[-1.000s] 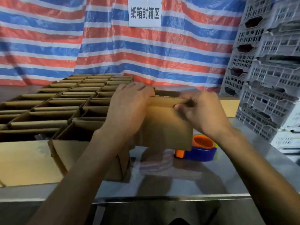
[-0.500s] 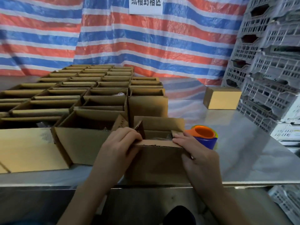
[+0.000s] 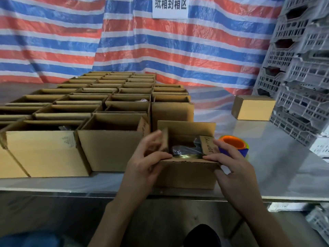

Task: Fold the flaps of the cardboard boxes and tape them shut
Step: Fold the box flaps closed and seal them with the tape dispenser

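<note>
Rows of open brown cardboard boxes (image 3: 110, 111) fill centre-left, likely queued for sealing. Lower centre, one small brown cardboard box (image 3: 185, 175) sits at the steel table (image 3: 284, 166) edge, flaps up, dark plastic-wrapped goods (image 3: 187, 150) inside. Left hand (image 3: 148, 163) and right hand (image 3: 231, 164) clasp its near corners, fingers curled on the side flaps (image 3: 206, 145), seemingly ready to fold.

Striped red/white/blue tarp (image 3: 178, 50) as backdrop, white paper sign (image 3: 170, 7) w/ Chinese chars up top. Grey plastic crates (image 3: 302, 77) stacked R of steel table (image 3: 267, 166).
</note>
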